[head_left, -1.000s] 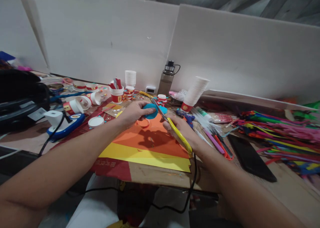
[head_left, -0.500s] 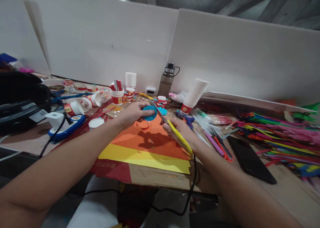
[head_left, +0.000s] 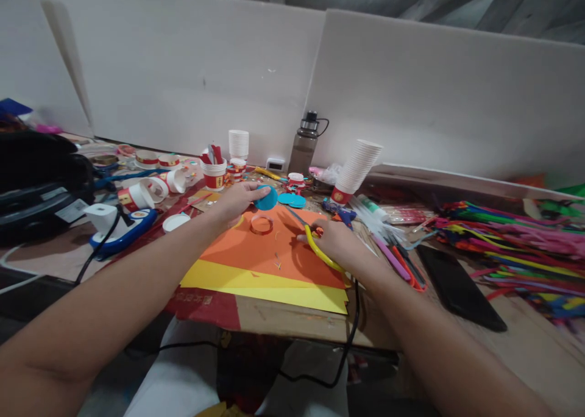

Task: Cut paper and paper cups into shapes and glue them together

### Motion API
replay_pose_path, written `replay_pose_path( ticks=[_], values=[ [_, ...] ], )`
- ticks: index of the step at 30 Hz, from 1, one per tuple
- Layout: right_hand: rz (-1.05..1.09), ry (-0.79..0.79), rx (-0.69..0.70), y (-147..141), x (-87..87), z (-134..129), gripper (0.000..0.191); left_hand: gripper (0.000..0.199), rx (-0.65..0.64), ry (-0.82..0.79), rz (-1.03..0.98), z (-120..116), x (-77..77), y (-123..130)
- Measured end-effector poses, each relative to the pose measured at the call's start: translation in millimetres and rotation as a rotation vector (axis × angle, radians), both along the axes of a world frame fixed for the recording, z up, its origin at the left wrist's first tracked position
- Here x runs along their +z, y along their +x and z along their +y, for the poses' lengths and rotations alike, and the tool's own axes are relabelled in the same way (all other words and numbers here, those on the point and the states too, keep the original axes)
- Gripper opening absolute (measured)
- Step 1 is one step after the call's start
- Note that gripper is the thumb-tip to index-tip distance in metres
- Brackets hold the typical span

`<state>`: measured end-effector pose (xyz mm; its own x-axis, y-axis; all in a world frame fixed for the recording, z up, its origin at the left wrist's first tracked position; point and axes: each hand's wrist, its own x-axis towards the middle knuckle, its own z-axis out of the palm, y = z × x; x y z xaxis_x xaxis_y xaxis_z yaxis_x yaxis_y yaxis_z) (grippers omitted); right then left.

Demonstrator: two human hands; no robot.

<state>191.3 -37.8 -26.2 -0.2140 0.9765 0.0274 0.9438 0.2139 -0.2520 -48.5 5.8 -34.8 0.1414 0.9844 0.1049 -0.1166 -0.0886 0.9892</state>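
Note:
Between the thumb and fingers of my left hand (head_left: pixel 241 202) is a blue paper disc (head_left: pixel 266 199), held above the table. My right hand (head_left: pixel 333 239) grips scissors with yellow handles (head_left: pixel 320 252), their blades pointing forward and left, apart from the disc. More blue paper discs (head_left: pixel 297 202) lie just beyond the blades. Beneath my hands are orange paper sheets (head_left: pixel 242 249) over yellow sheets (head_left: pixel 292 295). A red cup ring (head_left: pixel 261 224) rests on the orange paper, with a few thin paper scraps near it.
Behind stand a water bottle (head_left: pixel 303 146), a stack of paper cups (head_left: pixel 356 173) and a cup of red-handled tools (head_left: pixel 213 174). To the right lie a black phone (head_left: pixel 459 289) and colourful pipe cleaners (head_left: pixel 516 240). A blue power strip (head_left: pixel 123 231) sits left.
My left hand has moved the blue disc left and away from the scissors. My right hand has lowered, bringing the scissors down toward the orange paper.

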Motion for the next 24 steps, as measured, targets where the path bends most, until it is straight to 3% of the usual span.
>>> replay_pose_path(
  ticks=[4,9,11,13,17,20,24],
  values=[
    [-0.225,-0.008,-0.027,-1,0.9,-3,0.045,0.029,0.053,-0.032,0.02,2,-1.1,0],
    [-0.356,-0.001,0.091,-2,15.2,-16,0.035,0.027,0.041,-0.051,-0.022,-2,2.7,5],
    [-0.326,0.066,0.08,-3,18.1,-19,0.035,0.029,0.014,-0.033,-0.037,-4,3.4,7],
    [-0.148,0.152,0.069,-4,17.7,-18,0.036,0.028,0.003,0.01,-0.016,-4,3.4,7],
    [0.166,0.213,0.216,-14,11.0,-6,0.038,0.033,0.099,0.091,0.055,0,1.1,4],
    [0.138,0.221,0.324,-28,7.0,6,0.029,0.034,0.195,0.097,0.079,4,-1.8,1],
    [-0.063,0.199,0.354,-50,3.4,22,0.028,0.025,0.252,0.084,0.128,5,-5.4,0]
  ],
)
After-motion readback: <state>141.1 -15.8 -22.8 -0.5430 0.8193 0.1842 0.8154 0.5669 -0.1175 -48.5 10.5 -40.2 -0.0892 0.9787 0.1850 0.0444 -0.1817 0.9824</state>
